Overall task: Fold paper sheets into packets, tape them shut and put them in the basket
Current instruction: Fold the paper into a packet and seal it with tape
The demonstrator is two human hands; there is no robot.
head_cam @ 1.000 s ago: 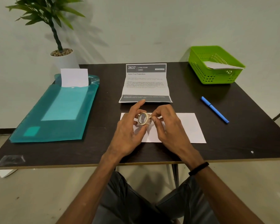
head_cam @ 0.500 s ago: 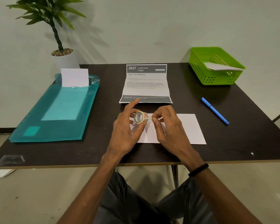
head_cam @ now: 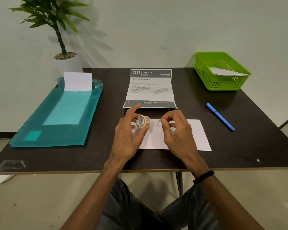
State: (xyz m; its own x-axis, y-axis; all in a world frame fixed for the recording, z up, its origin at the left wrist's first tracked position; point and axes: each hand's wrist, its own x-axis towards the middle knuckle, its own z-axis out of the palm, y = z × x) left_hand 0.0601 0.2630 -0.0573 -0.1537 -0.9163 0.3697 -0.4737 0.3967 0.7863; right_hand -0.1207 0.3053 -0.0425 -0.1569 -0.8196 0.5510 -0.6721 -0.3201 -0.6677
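Observation:
A folded white paper packet (head_cam: 195,135) lies flat near the table's front edge. Just above its left end my left hand (head_cam: 128,138) grips a small roll of clear tape (head_cam: 142,122), index finger stretched out. My right hand (head_cam: 175,131) pinches the pulled-out end of the tape between thumb and fingers, a short way to the right of the roll. A green basket (head_cam: 211,78) at the back right holds one white folded packet (head_cam: 228,72).
A printed instruction sheet (head_cam: 150,88) lies behind my hands. A teal folder (head_cam: 60,115) with a white sheet (head_cam: 77,81) sticking out lies at the left. A blue pen (head_cam: 220,117) lies at the right. A potted plant (head_cam: 63,52) stands behind the table's left corner.
My hands have drawn apart: the left moved the roll leftward and the right pulled the tape end to the right, opening a gap between them.

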